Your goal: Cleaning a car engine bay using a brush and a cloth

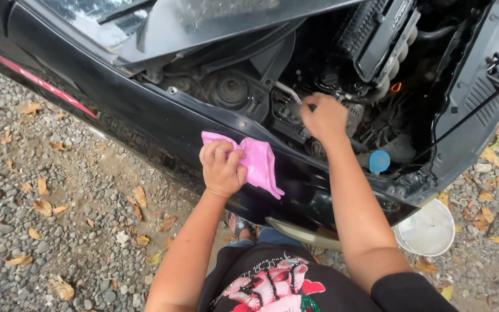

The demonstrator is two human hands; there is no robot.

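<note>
Over the black car's fender [163, 124], left hand [222, 169] grips a pink cloth [259, 163]; right hand [324, 117] closed inside the engine bay [342, 63].

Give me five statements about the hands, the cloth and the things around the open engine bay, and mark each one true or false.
1. The left hand grips a pink cloth against the black car body. True.
2. The right hand rests on the gravel. False: it reaches into the engine bay.
3. A blue cap sits in the engine bay, to the right of the right forearm. True.
4. A white bucket stands on the engine. False: it stands on the ground beside the car's front.
5. The ground is smooth concrete. False: it is gravel strewn with dry leaves.
</note>
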